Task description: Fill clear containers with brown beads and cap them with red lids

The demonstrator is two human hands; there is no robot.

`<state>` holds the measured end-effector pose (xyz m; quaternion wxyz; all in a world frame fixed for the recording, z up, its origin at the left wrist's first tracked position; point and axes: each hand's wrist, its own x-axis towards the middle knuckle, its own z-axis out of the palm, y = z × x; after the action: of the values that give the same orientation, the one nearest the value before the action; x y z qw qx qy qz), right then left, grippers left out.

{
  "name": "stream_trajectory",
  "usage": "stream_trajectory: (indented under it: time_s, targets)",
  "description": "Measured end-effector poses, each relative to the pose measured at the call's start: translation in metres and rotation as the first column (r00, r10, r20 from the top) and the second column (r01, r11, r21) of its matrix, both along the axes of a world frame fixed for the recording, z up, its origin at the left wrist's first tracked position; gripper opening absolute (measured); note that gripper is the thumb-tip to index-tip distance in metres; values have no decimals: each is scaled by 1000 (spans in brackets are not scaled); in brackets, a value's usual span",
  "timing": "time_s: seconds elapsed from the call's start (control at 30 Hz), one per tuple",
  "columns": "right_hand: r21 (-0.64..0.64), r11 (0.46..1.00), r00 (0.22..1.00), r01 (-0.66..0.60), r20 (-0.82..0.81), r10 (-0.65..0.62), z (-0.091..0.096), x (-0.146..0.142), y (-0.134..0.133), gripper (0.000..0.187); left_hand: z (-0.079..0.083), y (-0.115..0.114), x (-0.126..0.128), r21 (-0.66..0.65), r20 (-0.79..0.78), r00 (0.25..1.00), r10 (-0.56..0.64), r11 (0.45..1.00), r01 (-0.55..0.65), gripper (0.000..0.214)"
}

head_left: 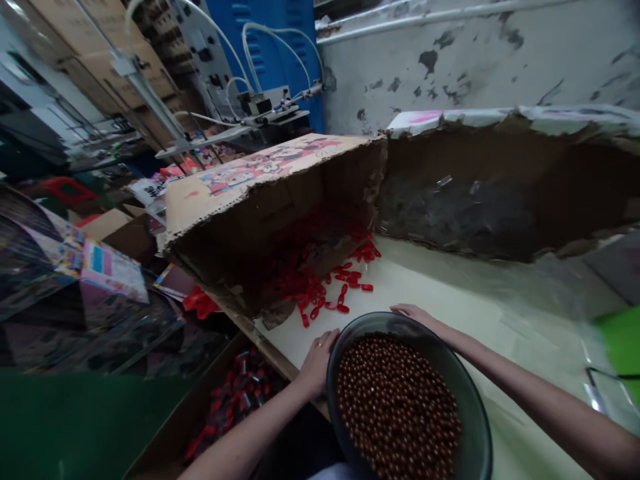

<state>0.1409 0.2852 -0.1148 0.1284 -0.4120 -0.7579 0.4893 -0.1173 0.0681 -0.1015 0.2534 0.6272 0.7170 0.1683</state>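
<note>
A dark round bowl [467, 400] full of small brown balls [395, 407] rests at the near edge of a pale table [450, 293]. My left hand [316, 363] grips the bowl's left rim, fingers curled over it. My right hand [413, 312] holds the far rim, and only part of its fingers shows. Beyond the bowl, small red pieces [330, 280] lie scattered on the table and spill from a torn cardboard box [260, 200] lying on its side.
A second torn cardboard wall [500, 193] stands along the back of the table. Left of the table are plastic-wrapped printed packs [100, 267], a low box of red and dark items [235, 393], and a machine with hoses [260, 100]. Something green [623, 340] sits at right.
</note>
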Motion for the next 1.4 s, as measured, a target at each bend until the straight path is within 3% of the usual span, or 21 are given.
stream_trajectory:
  time_s: [0.07, 0.13, 0.27, 0.33, 0.4, 0.5, 0.57, 0.63, 0.73, 0.87, 1.0, 1.1, 1.27, 1.4]
  targets:
    - [-28, 998, 998, 49, -31, -50, 4, 22, -14, 36, -5, 6, -3, -2, -56, 991, -119, 993, 119, 53]
    - [-78, 986, 986, 148, -67, -153, 10, 52, -30, 29, -10, 11, -11, -11, -143, 980, -135, 991, 135, 49]
    - [-185, 927, 936, 327, -74, -345, 25, 99, -43, 30, -8, 23, -38, 29, -260, 965, -13, 999, 22, 53]
    - [-96, 926, 928, 365, -39, -370, 33, 98, -34, 26, -1, 31, -52, 60, -280, 954, 104, 994, -91, 59]
    - [59, 958, 960, 280, 8, -281, 42, 72, -16, 30, 7, 41, -62, 34, -270, 933, 236, 971, -236, 76]
    - [174, 985, 998, 18, 62, -30, 51, -4, 14, 69, 13, 55, -68, -83, -212, 923, 322, 935, -345, 103]
    - [268, 937, 965, -223, 196, 174, 49, -65, 32, 90, 14, 65, -68, -131, -164, 932, 324, 929, -346, 112]
    - [281, 862, 862, -421, 421, 283, 42, -118, 47, 107, 12, 74, -68, -153, -126, 932, 339, 922, -356, 118]
    - [248, 861, 818, -444, 504, 277, 29, -168, 63, 118, 8, 87, -69, -170, -78, 925, 372, 909, -380, 124]
    - [222, 874, 822, -433, 496, 281, 16, -183, 67, 111, 4, 98, -70, -159, -40, 924, 381, 910, -383, 122]
    - [195, 870, 852, -452, 382, 357, 7, -179, 43, 92, -1, 101, -62, -94, -3, 940, 340, 936, -339, 102]
    - [166, 894, 890, -416, 279, 362, 2, -182, 25, 92, -5, 103, -53, -39, 82, 938, 336, 942, -334, 89]
    - [56, 951, 949, -305, 97, 298, 8, -191, 15, 75, -13, 115, -35, 98, 404, 835, 374, 889, -446, 64]
    - [-74, 966, 968, -249, -31, 247, 18, -195, 9, 61, -16, 122, -23, 120, 487, 768, 417, 839, -531, 53]
